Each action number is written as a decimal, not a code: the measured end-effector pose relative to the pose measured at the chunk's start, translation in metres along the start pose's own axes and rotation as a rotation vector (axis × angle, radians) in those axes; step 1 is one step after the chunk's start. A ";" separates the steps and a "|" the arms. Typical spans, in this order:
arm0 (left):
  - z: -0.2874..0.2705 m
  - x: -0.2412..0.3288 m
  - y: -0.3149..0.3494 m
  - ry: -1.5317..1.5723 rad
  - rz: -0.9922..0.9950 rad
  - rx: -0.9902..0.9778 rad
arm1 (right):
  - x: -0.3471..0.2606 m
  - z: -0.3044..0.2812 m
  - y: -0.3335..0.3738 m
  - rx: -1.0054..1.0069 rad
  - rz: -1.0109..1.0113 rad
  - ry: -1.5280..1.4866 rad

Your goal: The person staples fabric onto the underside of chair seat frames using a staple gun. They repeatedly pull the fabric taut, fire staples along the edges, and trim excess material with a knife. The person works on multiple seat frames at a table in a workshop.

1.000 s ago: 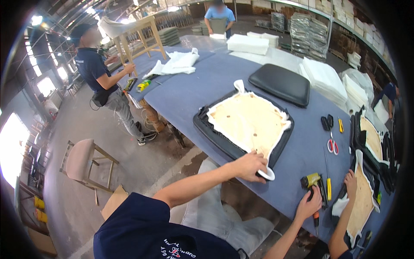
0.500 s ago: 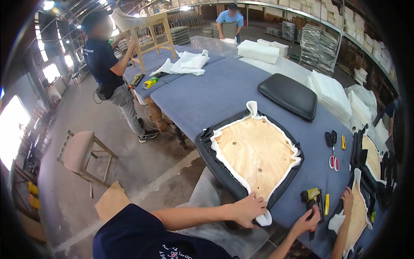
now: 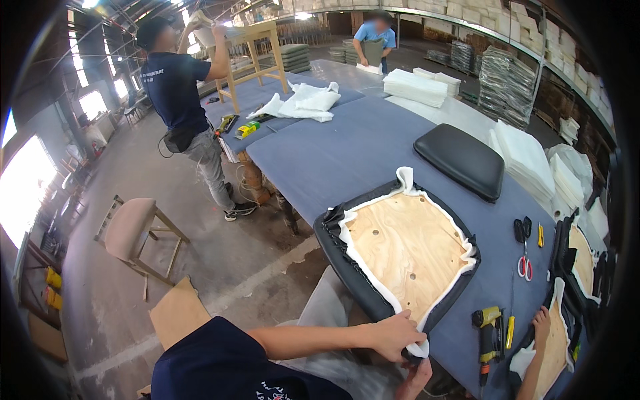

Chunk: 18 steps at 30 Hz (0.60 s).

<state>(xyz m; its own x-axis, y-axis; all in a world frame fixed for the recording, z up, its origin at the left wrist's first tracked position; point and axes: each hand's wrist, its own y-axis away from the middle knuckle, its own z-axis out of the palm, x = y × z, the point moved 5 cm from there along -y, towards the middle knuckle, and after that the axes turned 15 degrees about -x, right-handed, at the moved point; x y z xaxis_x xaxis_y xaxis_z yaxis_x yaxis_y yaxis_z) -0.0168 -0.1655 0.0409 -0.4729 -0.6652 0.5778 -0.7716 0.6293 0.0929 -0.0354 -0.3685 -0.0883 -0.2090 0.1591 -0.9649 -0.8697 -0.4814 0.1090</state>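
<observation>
An upturned seat base point(image 3: 407, 247) of bare plywood lies on the blue-covered table point(image 3: 347, 153). Black cover material point(image 3: 347, 260) and white lining are folded up around its edge. My left hand point(image 3: 393, 333) rests on its near corner, fingers closed over the white lining point(image 3: 419, 348) there. My right hand point(image 3: 417, 377) comes from below, under the same corner, and grips the cover; it is partly hidden. A yellow and black staple gun point(image 3: 489, 330) lies just to the right of my hands.
Another person's hand point(image 3: 540, 320) rests on a second plywood seat point(image 3: 553, 347) at the right. Red scissors point(image 3: 523, 247), a black cushion point(image 3: 460, 160) and white foam stacks point(image 3: 417, 87) are on the table. A person point(image 3: 183, 100) stands at the far left end; a stool point(image 3: 133, 230) is on the floor.
My right hand has moved left from beside the staple gun to under the seat's near corner. My left hand stays on that corner. The view has shifted closer.
</observation>
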 end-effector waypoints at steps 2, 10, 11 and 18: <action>0.004 -0.004 0.001 0.025 -0.020 0.007 | -0.009 0.004 -0.003 0.008 0.023 0.017; -0.001 -0.005 -0.001 0.050 -0.002 0.018 | -0.028 0.002 -0.010 -0.034 -0.007 0.112; -0.002 -0.004 -0.001 0.050 -0.006 0.014 | -0.029 0.002 -0.010 -0.057 -0.004 0.136; 0.000 -0.007 0.006 0.088 0.028 0.060 | -0.044 0.013 -0.007 -0.136 -0.013 0.191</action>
<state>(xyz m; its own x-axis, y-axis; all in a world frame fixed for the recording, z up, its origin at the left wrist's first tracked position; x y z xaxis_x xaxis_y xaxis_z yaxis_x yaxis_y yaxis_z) -0.0178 -0.1573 0.0372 -0.4571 -0.6081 0.6490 -0.7842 0.6198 0.0284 -0.0263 -0.3609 -0.0436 -0.0984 0.0061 -0.9951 -0.8009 -0.5940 0.0756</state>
